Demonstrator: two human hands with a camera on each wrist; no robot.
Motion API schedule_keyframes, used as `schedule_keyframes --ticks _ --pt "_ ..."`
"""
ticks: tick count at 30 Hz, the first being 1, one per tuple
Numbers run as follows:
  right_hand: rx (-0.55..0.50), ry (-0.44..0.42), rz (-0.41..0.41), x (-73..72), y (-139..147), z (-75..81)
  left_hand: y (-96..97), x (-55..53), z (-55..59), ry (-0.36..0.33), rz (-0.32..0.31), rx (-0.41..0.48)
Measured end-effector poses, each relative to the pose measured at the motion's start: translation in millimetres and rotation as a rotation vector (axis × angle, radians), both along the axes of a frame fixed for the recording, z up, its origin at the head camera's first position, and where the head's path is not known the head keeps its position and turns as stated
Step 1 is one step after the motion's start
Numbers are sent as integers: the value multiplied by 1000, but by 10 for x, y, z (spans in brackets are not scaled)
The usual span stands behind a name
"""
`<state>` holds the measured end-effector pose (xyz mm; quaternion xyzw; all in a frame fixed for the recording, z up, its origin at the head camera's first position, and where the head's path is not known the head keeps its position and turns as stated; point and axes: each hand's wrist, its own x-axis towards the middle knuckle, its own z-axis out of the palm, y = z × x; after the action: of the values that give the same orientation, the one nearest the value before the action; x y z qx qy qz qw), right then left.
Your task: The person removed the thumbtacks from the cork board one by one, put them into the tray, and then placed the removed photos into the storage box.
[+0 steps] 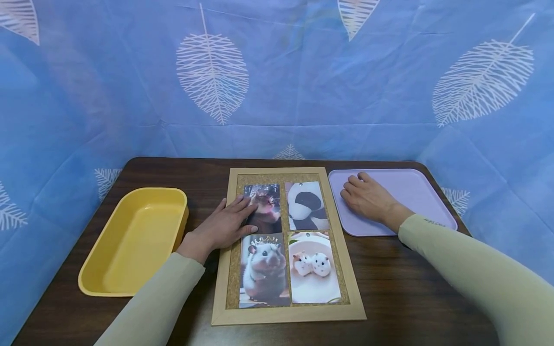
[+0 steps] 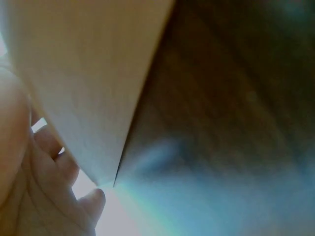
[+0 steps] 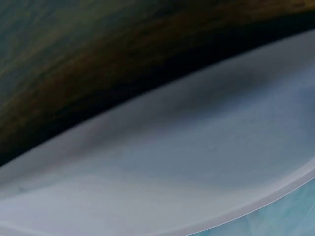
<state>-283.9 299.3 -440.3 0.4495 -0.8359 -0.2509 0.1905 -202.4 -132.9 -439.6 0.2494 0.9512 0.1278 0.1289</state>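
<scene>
A wood-framed cork board (image 1: 289,315) lies on the table with four-square rows of photo cards on it. My left hand (image 1: 225,222) rests with spread fingers across its left frame, fingertips on the dark upper-left photo card (image 1: 268,218). Below that is a card of a crowned hamster (image 1: 265,271). On the right side are a black-and-white picture card (image 1: 307,206) and a card of two small hamsters (image 1: 313,269). My right hand (image 1: 368,199) is over the lilac tray (image 1: 415,192), fingers bent downward; I cannot tell whether they hold anything.
A yellow plastic bin (image 1: 134,240) stands left of the board, beside my left forearm. The dark wooden table (image 1: 407,288) ends at a blue leaf-patterned cloth (image 1: 324,86) behind and at both sides. The tray's edge lies close to the board's right frame.
</scene>
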Motion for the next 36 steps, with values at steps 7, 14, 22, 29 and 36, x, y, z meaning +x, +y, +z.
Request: schedule_keyframes --ticks 7,14,22,29,36 --pt "-41 9 27 -18 -14 25 23 -2 -4 42 -12 -57" --pt "-155 3 19 -41 -99 64 22 -2 -32 58 -17 -98" --pt "-316 30 -41 29 -290 124 31 -11 -4 91 -16 -104" --pt "-387 -15 -28 205 -629 210 35 -93 122 121 89 28" --pt "-296 -82 13 393 -966 225 58 -172 195 30 335 259"
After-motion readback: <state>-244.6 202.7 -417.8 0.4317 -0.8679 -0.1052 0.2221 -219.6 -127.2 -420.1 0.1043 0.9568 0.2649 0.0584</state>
